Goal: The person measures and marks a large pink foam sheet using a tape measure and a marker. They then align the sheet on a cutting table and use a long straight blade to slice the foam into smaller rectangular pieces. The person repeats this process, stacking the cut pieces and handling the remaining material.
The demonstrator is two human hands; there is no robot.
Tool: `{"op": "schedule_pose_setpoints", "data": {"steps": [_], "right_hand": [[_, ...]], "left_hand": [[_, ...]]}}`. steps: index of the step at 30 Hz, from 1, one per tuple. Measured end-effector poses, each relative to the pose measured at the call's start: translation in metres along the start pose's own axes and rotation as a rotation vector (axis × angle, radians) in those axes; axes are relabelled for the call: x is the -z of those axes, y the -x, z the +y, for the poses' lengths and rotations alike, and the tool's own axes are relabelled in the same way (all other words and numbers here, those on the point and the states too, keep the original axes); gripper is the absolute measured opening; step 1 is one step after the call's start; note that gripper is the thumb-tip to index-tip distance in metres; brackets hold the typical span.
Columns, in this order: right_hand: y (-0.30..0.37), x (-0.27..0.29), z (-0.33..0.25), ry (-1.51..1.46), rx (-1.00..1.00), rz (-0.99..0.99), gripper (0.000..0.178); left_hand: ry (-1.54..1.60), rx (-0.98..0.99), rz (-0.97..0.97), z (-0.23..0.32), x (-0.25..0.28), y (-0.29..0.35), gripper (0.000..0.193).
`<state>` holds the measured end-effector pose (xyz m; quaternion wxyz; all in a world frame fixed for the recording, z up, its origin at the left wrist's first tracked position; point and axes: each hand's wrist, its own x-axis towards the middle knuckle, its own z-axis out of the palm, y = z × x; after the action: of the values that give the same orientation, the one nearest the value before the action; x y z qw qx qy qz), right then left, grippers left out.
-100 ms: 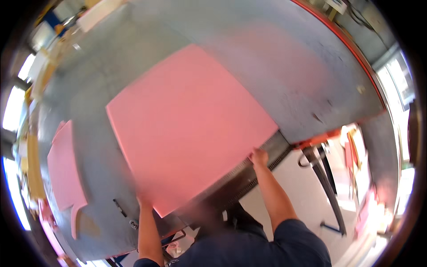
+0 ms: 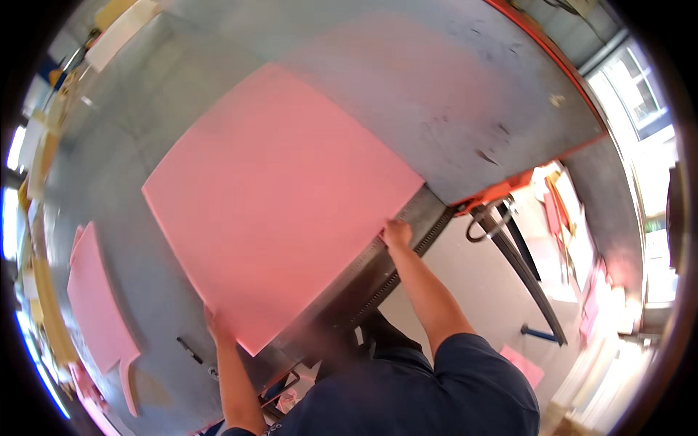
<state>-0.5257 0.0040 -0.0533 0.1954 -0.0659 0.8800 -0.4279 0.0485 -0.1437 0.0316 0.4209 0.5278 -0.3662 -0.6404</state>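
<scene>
A large square pink foam sheet (image 2: 280,207) lies flat on a wide grey table (image 2: 171,291). At its left edge, close to the near corner, my left hand (image 2: 220,328) grips the side, its fingers partly hidden. My right hand (image 2: 396,233) is closed on the near right edge, fingertips tucked against the foam beside a metal strip (image 2: 356,270) along the table's border. Left of the sheet lies a smaller cut piece of pink foam (image 2: 102,298) with a narrow tail. A dark pen-like tool (image 2: 190,350) rests between that piece and my left forearm.
A red edge (image 2: 552,54) borders the table's far right side. Beyond the near right corner stand a metal ring (image 2: 488,219) and a dark curved leg (image 2: 527,280). Yellowish foam strips (image 2: 51,305) line the far left. A pink scrap (image 2: 522,365) lies on the floor.
The whole view has shifted, so the table and sheet appear farther left. Both hands keep their places on the sheet's edges. The pink floor scrap has come into sight.
</scene>
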Motion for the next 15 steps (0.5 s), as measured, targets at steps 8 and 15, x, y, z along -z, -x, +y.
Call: {"op": "schedule_pose_setpoints", "data": {"steps": [8,15], "right_hand": [[0.052,-0.050,-0.039,-0.041,-0.215,-0.066,0.032],[0.049,-0.054,-0.045,0.460,0.126,0.056,0.025]], "left_hand": [[-0.044,-0.063,-0.010,0.035,0.044,-0.016,0.070],[-0.374,0.103,-0.028,0.044,0.051,-0.018,0.054]]}}
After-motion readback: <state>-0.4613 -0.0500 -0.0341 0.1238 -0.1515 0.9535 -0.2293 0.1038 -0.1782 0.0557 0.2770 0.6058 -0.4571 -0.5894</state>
